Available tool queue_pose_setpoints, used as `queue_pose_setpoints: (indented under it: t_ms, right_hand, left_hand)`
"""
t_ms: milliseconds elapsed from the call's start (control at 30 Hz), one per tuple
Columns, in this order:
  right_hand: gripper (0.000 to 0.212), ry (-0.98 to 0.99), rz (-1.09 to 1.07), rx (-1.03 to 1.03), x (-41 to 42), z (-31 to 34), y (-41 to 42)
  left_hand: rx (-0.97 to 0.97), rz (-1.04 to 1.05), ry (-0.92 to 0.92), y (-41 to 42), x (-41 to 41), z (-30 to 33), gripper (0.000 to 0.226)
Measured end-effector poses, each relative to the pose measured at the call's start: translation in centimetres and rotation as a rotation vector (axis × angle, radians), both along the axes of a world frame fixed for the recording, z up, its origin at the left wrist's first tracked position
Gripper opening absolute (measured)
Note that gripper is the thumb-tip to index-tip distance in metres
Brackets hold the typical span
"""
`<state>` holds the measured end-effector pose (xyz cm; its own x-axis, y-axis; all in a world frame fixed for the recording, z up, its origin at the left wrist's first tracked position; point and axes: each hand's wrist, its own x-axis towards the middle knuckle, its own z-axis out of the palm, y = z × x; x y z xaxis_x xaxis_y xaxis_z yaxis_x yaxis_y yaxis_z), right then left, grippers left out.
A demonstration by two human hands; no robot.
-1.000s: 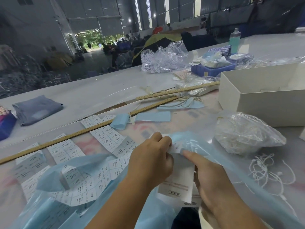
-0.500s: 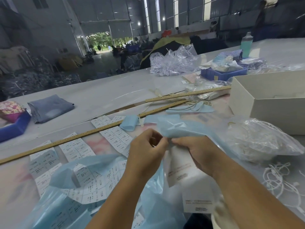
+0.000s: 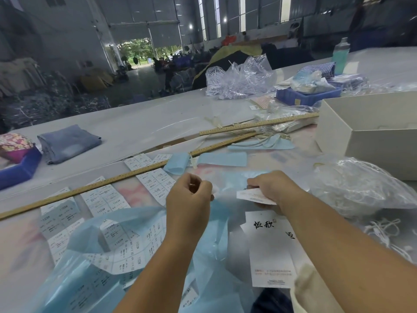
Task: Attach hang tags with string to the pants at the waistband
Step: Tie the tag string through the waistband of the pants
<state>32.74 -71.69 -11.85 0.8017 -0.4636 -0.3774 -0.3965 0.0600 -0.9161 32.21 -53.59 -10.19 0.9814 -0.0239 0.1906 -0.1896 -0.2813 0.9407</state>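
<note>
My left hand (image 3: 189, 195) is closed, pinching the pale edge of a thin blue film (image 3: 225, 222) that hangs below both hands. My right hand (image 3: 274, 188) grips a small white label (image 3: 252, 196), held flat a short way right of the left hand. Under my right forearm lies a white hang tag (image 3: 268, 249) with black characters. A dark bit of the pants (image 3: 270, 301) shows at the bottom edge, mostly hidden. Loose white strings (image 3: 383, 229) lie at the right, beside a clear bag of strings (image 3: 356, 188).
Sheets of size stickers (image 3: 155, 184) cover the table to the left, crossed by a long wooden ruler (image 3: 90, 187). A white open box (image 3: 372, 141) stands at the right. A folded blue-grey garment (image 3: 67, 143) and a blue tray (image 3: 306, 96) lie farther back.
My hands have drawn apart from where they met over the tag. The right hand now holds a small white label out to the right, and the blue film has dropped lower.
</note>
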Motion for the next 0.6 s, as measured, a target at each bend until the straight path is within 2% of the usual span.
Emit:
queue_pose_setpoints:
  t_ms: [100,200,267,433,533,600]
  right_hand:
    - [0.018,0.019,0.047,-0.051,-1.3,0.0,0.0]
    - [0.011,0.025,0.123,0.033,-3.6,0.3,0.0]
    - [0.01,0.017,0.184,0.0,-5.4,0.6,-0.5]
    - [0.039,-0.11,0.204,-0.177,-10.3,1.0,-1.4]
    - [0.045,-0.235,0.181,-0.21,-12.9,1.7,-1.4]
    - [0.047,-0.279,0.189,-0.226,-14.5,2.3,-1.4]
  left_hand:
    - [-0.106,-0.037,-0.047,-0.2,-0.6,0.5,0.022]
    - [-0.074,-0.114,-0.09,-0.6,-1.1,0.8,0.024]
    - [-0.067,-0.136,-0.084,-0.8,-1.3,1.2,0.022]
    - [-0.014,-0.209,-0.027,-1.5,-2.2,2.8,0.016]
    - [0.041,-0.325,0.043,-1.6,-3.5,4.6,0.015]
    - [0.121,-0.388,0.01,-1.2,-5.0,6.0,0.016]
